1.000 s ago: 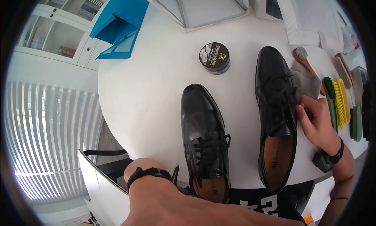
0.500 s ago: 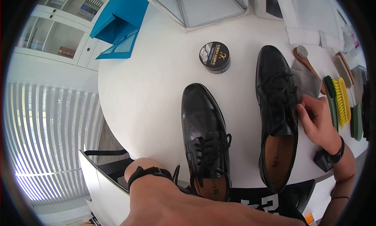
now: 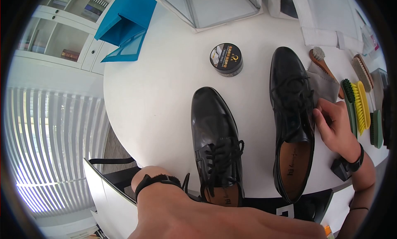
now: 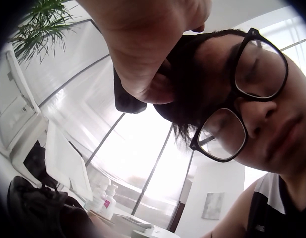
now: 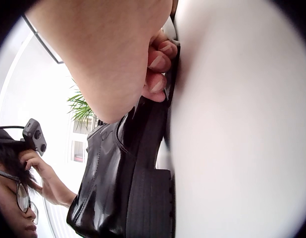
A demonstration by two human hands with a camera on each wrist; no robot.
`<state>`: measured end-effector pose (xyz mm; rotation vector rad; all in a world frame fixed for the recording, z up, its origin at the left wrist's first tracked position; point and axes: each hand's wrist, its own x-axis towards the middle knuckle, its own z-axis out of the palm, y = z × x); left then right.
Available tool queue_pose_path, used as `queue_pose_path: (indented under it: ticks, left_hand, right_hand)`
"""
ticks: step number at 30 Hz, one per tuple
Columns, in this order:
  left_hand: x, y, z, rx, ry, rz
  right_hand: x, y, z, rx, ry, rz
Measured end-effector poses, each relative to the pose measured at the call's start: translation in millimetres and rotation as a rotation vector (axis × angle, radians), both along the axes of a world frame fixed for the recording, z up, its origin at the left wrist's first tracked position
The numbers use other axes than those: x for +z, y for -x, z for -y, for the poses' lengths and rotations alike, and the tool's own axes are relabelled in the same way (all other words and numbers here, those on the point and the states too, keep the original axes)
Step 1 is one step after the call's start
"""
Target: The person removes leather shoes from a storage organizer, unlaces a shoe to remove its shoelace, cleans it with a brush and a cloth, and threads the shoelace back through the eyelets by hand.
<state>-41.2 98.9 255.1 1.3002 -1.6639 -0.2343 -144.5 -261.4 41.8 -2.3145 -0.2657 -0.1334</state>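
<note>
Two black lace-up dress shoes, the left shoe [image 3: 213, 127] and the right shoe [image 3: 291, 102], stand toes away on the white table. Beside the right shoe's outer edge rests my right hand [image 3: 333, 125], thumb against its side. Its fingers are loosely bent, and in the right wrist view the fingertips [image 5: 158, 62] touch near the sole. My left arm [image 3: 194, 210] crosses the bottom of the head view. The left hand [image 4: 143, 44] is raised to the side of my head by the hair; its fingers are partly hidden. A round black tin [image 3: 226, 60] sits beyond the shoes.
Along the right lie a grey cloth [image 3: 324, 84], a wooden-handled dauber [image 3: 324, 65], a yellow brush [image 3: 361, 108] and green brushes [image 3: 375, 129]. A blue box [image 3: 128, 24] and a pale fabric bin [image 3: 211, 9] stand at the back. Both heels are close to the table's near edge.
The head view has shifted very slightly, so the shoes and tin appear a touch higher. My right hand keeps its place beside the right shoe.
</note>
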Motion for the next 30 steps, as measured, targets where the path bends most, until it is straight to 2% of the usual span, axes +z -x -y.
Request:
queue_pose_path:
  ticks: [3, 5, 6, 7, 8, 9, 10, 11, 15, 16, 17, 18, 19, 20, 21, 22, 23, 24, 25, 27, 30]
  left_hand:
    - [-1, 1, 2, -0.004, 0.015, -0.017]
    - [16, 10, -45, -0.004, 0.026, -0.029]
    - [17, 11, -49, -0.005, 0.031, -0.037]
    - [19, 8, -28, -0.006, 0.036, -0.043]
    - [0, 1, -3, -0.007, 0.041, -0.048]
    - [16, 7, -11, -0.009, 0.046, -0.052]
    - [-5, 1, 9, -0.009, 0.051, -0.055]
    - [5, 13, -21, -0.010, 0.056, -0.060]
    - [10, 13, -32, -0.013, 0.077, -0.084]
    - [-5, 3, 7, -0.013, 0.082, -0.093]
    - [13, 16, -43, -0.014, 0.087, -0.101]
    - [-6, 3, 8, -0.016, 0.091, -0.107]
    - [-6, 3, 10, -0.019, 0.095, -0.111]
    - [11, 14, -37, -0.020, 0.099, -0.114]
    - [2, 15, -14, -0.021, 0.104, -0.119]
    - [1, 16, -12, -0.022, 0.109, -0.125]
    - [-11, 6, 19, -0.023, 0.114, -0.131]
    - [-1, 12, 17, -0.025, 0.119, -0.137]
    - [-12, 7, 21, -0.026, 0.123, -0.142]
    - [-1, 13, 19, -0.029, 0.132, -0.154]
    - [-10, 8, 16, -0.033, 0.145, -0.172]
  right_hand:
    - [0, 0, 0, 0.003, 0.001, 0.011]
    - [0, 0, 0, 0.006, -0.001, 0.010]
    - [0, 1, 0, 0.001, 0.004, 0.010]
    - [-1, 1, 0, -0.004, 0.009, 0.012]
    - [-1, 1, 0, -0.005, 0.009, 0.012]
    - [-1, 1, 0, -0.001, 0.010, 0.014]
    - [-1, 0, 0, 0.002, 0.011, 0.017]
    - [-1, 0, 0, 0.003, 0.011, 0.018]
    - [0, 0, 0, 0.000, 0.010, 0.008]
    - [0, 1, 0, -0.002, 0.011, 0.015]
    - [0, 1, 0, -0.003, 0.011, 0.012]
    - [0, 1, -1, -0.003, 0.013, 0.016]
    - [0, 0, -1, -0.005, 0.016, 0.022]
    - [0, 0, -1, -0.005, 0.015, 0.024]
    - [0, 0, -1, -0.004, 0.015, 0.016]
    - [0, 0, 0, -0.003, 0.016, 0.006]
    - [1, 0, 0, -0.003, 0.016, 0.005]
    - [1, 0, -1, -0.005, 0.012, 0.008]
    - [1, 0, -1, -0.006, 0.008, 0.012]
    - [0, 0, -1, -0.005, 0.014, 0.021]
    - [0, 0, -1, -0.003, 0.017, 0.030]
